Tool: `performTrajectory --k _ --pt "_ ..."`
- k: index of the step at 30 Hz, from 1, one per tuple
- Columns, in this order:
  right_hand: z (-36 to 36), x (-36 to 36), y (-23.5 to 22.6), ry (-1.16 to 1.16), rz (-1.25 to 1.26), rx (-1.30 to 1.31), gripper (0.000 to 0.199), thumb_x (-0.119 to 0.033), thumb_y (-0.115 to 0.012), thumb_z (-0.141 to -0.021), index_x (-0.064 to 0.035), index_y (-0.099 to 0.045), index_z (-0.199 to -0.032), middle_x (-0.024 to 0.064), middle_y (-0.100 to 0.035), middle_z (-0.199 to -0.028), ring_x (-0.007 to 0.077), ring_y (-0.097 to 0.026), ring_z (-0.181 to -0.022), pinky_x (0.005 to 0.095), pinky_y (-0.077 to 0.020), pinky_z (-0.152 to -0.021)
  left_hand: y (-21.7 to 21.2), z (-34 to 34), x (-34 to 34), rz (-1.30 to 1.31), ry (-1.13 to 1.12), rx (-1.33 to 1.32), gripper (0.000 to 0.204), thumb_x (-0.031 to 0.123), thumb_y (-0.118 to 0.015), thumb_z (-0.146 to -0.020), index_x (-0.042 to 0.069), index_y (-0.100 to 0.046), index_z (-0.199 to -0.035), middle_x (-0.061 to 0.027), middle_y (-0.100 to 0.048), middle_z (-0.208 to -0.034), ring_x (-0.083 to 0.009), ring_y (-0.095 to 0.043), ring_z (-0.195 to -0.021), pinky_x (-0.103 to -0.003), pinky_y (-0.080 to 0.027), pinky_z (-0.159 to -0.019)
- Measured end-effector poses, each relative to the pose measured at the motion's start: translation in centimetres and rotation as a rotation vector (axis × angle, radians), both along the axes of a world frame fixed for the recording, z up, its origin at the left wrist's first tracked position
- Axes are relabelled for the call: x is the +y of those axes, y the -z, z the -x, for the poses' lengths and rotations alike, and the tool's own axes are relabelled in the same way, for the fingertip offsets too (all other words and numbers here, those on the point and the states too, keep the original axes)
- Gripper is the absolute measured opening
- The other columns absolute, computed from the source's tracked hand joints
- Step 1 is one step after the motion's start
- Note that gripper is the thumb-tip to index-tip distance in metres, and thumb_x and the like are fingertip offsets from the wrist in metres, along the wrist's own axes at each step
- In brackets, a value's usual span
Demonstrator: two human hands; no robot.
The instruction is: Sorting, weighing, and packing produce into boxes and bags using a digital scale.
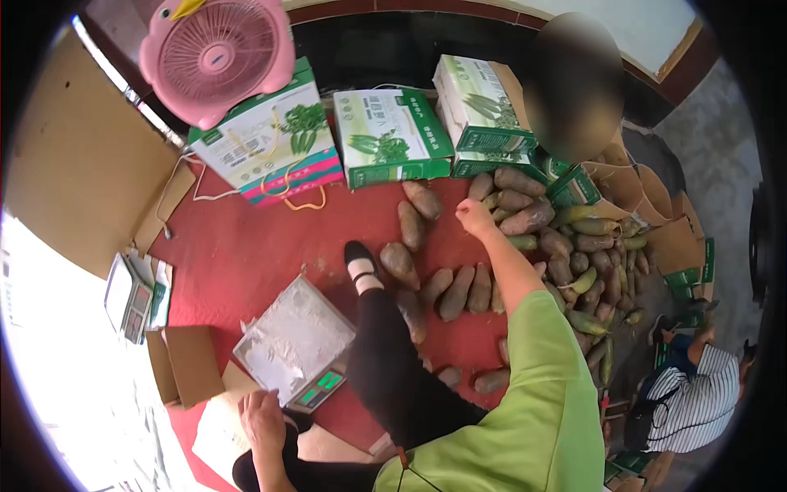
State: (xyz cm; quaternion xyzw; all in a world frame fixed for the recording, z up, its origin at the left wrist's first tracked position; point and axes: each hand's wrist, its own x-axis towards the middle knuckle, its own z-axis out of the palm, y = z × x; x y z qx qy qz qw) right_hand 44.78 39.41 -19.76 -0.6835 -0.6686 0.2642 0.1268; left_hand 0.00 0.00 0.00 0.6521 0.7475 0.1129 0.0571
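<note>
My right hand (475,217) reaches out over the red floor, at the left edge of a pile of soil-covered radishes (529,217). Its fingers are drawn together and no radish shows in them. Near the lower left, my left hand (264,420) hangs beside the front corner of a platform scale (297,334), fingers loosely bent and apart, holding nothing that I can see. A whitish, dirty sheet covers the scale's plate, and its green display is lit. Several radishes (399,264) lie in a loose curve around my outstretched foot, others in a short row (456,293).
Printed green-and-white cartons (393,135) line the back. A pink fan (217,57) stands on one carton at back left. An opened brown box (184,365) and another scale (127,297) are at left. One person (574,90) is behind the pile, another (697,398) at right.
</note>
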Motion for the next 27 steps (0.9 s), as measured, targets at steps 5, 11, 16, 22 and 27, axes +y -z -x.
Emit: performTrajectory --k 5,11,16,22,27 --pt "-6.0 10.3 -1.2 0.331 -0.304 0.030 0.037 -0.014 -0.064 -0.077 -0.0038 -0.057 -0.112 0.0166 -0.065 -0.086 0.0310 -0.063 -0.086 0.0386 -0.0492 -0.077 3.5 0.5 1.3 0.240 -0.058 -0.014 0.016 0.007 -0.058 -0.077 0.005 -0.066 -0.090 -0.0119 -0.060 -0.083 -0.0297 -0.057 -0.084 -0.041 -0.044 -0.078" --pt "-7.6 17.9 -1.4 0.582 -0.463 0.071 0.057 -0.006 -0.063 -0.076 -0.0048 -0.043 -0.129 0.0176 -0.063 -0.093 0.0328 -0.062 -0.089 0.0402 -0.0478 -0.079 5.0 0.0 2.9 0.349 -0.106 -0.080 0.013 0.006 -0.062 -0.075 0.005 -0.068 -0.086 -0.0127 -0.062 -0.084 -0.0310 -0.060 -0.078 -0.040 -0.046 -0.071" --pt "-4.4 20.7 1.0 0.295 -0.431 0.092 0.061 -0.008 -0.062 -0.076 -0.0113 -0.041 -0.133 0.0208 -0.053 -0.118 0.0369 -0.053 -0.109 0.0397 -0.0434 -0.093 4.1 -1.1 5.4 0.521 -0.101 -0.179 0.021 0.009 -0.049 -0.082 0.002 -0.063 -0.096 -0.0197 -0.058 -0.097 -0.0384 -0.054 -0.094 -0.045 -0.045 -0.081" --pt "-4.1 20.2 -3.1 0.230 -0.480 0.120 0.047 -0.015 -0.066 -0.077 -0.0090 -0.051 -0.121 0.0178 -0.047 -0.126 0.0349 -0.051 -0.110 0.0414 -0.0415 -0.094 5.9 0.6 4.3 0.462 -0.174 -0.246 0.015 0.008 -0.055 -0.083 0.000 -0.064 -0.092 -0.0180 -0.060 -0.096 -0.0353 -0.057 -0.093 -0.041 -0.046 -0.082" --pt "-15.5 22.5 -2.7 0.617 -0.719 0.170 0.069 -0.023 -0.071 -0.074 -0.0001 -0.040 -0.132 0.0254 -0.043 -0.127 0.0401 -0.043 -0.118 0.0394 -0.0336 -0.102 7.6 2.0 3.3 0.475 -0.231 -0.237 0.013 0.011 -0.057 -0.086 0.002 -0.065 -0.091 -0.0164 -0.062 -0.092 -0.0331 -0.059 -0.087 -0.039 -0.047 -0.077"
